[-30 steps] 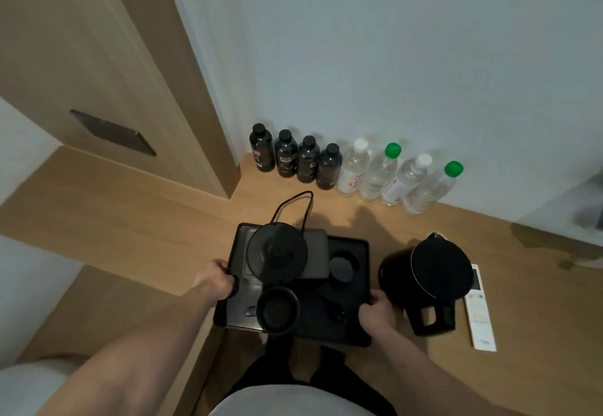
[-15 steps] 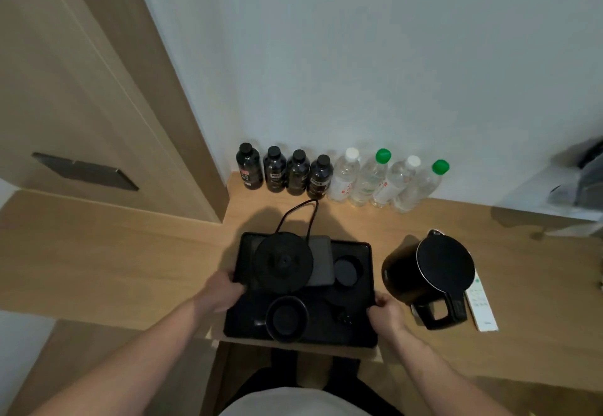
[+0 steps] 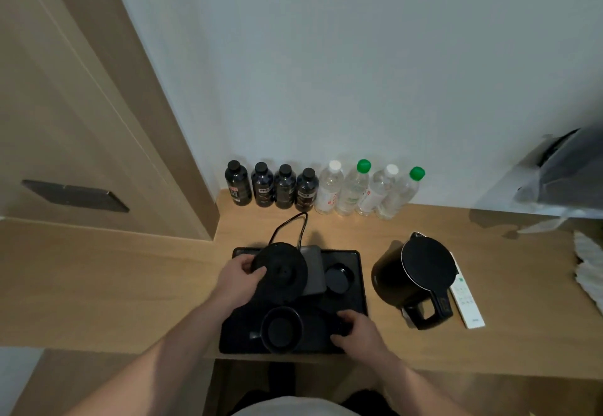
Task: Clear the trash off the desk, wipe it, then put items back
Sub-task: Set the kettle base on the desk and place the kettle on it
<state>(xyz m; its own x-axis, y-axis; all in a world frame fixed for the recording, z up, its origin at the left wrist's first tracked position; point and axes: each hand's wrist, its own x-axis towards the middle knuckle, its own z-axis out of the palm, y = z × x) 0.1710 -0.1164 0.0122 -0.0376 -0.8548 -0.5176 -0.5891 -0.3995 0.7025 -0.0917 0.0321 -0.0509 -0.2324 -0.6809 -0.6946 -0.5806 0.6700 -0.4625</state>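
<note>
The tray (image 3: 358,272) sits at the desk (image 3: 130,285) front edge. Left hand (image 3: 239,280) grips the kettle base (image 3: 280,270); right hand (image 3: 357,331) curls, maybe pinching the tray's near corner.

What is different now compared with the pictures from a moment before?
Both hands let go of the black tray's sides. The left hand moved up onto the round kettle base and grips its edge; the right hand moved inward onto the tray's front right corner. The kettle, remote and bottles stayed put.
</note>
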